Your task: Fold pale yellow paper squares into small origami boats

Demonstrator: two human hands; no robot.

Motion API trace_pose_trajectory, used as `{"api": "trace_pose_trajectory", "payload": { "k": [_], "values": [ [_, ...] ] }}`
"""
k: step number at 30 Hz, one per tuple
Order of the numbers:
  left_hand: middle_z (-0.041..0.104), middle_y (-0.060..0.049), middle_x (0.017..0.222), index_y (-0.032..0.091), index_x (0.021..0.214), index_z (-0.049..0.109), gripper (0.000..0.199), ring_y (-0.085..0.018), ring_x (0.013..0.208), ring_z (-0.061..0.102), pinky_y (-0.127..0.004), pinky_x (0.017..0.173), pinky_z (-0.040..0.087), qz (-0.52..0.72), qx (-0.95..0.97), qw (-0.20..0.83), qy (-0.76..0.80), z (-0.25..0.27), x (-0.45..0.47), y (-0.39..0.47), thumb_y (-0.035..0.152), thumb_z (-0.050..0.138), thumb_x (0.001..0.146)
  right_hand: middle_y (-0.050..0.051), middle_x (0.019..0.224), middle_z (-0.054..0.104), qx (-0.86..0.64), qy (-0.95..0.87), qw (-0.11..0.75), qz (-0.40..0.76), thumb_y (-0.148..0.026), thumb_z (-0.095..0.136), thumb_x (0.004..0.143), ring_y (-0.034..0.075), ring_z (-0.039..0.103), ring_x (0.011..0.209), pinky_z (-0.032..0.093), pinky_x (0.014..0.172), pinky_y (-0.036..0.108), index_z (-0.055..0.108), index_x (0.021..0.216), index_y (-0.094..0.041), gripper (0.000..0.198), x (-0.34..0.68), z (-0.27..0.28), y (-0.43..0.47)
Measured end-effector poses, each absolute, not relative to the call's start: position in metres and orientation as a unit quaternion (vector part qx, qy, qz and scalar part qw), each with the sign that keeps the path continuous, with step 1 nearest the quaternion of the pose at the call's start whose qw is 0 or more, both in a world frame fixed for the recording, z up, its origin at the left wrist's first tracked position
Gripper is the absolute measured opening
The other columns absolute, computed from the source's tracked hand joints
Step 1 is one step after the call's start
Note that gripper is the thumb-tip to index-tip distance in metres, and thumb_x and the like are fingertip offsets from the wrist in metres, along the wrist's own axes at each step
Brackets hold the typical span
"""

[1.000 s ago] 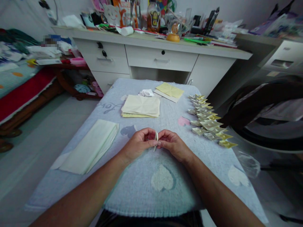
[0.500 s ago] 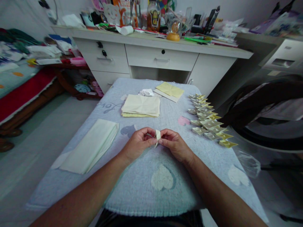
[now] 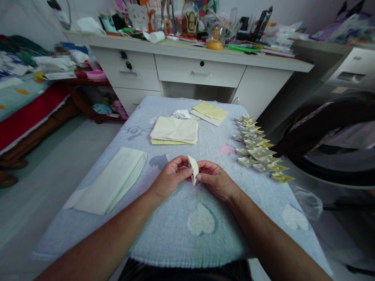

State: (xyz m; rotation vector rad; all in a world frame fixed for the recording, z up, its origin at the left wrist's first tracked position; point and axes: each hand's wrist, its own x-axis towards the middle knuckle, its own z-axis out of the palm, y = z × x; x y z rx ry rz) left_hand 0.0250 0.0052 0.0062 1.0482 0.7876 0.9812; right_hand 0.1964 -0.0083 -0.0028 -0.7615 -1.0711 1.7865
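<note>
Between my two hands, above the near middle of the cloth-covered table, is a small folded piece of pale yellow paper (image 3: pixel 193 168), tilted, with pointed ends. My left hand (image 3: pixel 172 175) pinches its left side between thumb and fingers. From the right, my right hand (image 3: pixel 216 177) pinches its lower right edge; the fingertips behind the paper are partly hidden. Just beyond my hands lies a stack of creased cream and yellow sheets (image 3: pixel 175 130). Rows of small folded paper boats (image 3: pixel 258 152) stand to the right of my right hand.
A long folded white paper bundle (image 3: pixel 111 181) lies left on the blue tablecloth (image 3: pixel 164 234). At the back are crumpled white paper (image 3: pixel 181 114) and yellow sheets (image 3: pixel 209 111). Beyond stands a cluttered white desk (image 3: pixel 202 74); a front-loading washing machine (image 3: pixel 348 78) is at the right.
The folded paper has turned between my fingers and now shows a wider face, its top leaning left. Both hands have shifted only slightly and keep their pinch.
</note>
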Motion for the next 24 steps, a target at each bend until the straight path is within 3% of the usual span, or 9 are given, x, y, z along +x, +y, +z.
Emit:
{"api": "trace_pose_trajectory", "payload": {
  "k": [6,11,24],
  "values": [
    [0.06,0.0,0.086,0.018,0.097,0.062,0.023,-0.012,0.071,0.06,-0.024,0.065,0.048,0.428,0.495,0.679,0.333,0.0047,0.0239,0.0056,0.03,0.072,0.079,-0.002,0.076,0.064,-0.307,-0.42,0.435,0.735,-0.028,0.081,0.07,0.011,0.056,0.07,0.042,0.066,0.023,0.068,0.087,-0.018,0.024,0.1965,-0.0008,-0.0085],
    [0.061,0.001,0.086,0.022,0.112,0.057,0.037,-0.011,0.065,0.059,-0.024,0.063,0.047,0.426,0.491,0.683,0.332,0.0094,0.0212,0.0064,0.03,0.072,0.079,0.0,0.082,0.065,-0.301,-0.403,0.421,0.755,-0.027,0.081,0.071,0.01,0.056,0.071,0.042,0.062,0.021,0.067,0.092,-0.018,0.027,0.1961,-0.0002,-0.0095],
    [0.058,0.003,0.08,0.021,0.106,0.057,0.028,-0.009,0.065,0.054,-0.022,0.062,0.045,0.439,0.507,0.658,0.341,0.0014,0.0244,0.0067,0.031,0.069,0.083,0.001,0.078,0.069,-0.277,-0.322,0.415,0.804,-0.022,0.083,0.068,0.009,0.062,0.07,0.048,0.063,0.018,0.072,0.095,-0.016,0.03,0.1976,-0.0031,-0.0064]
  ]
}}
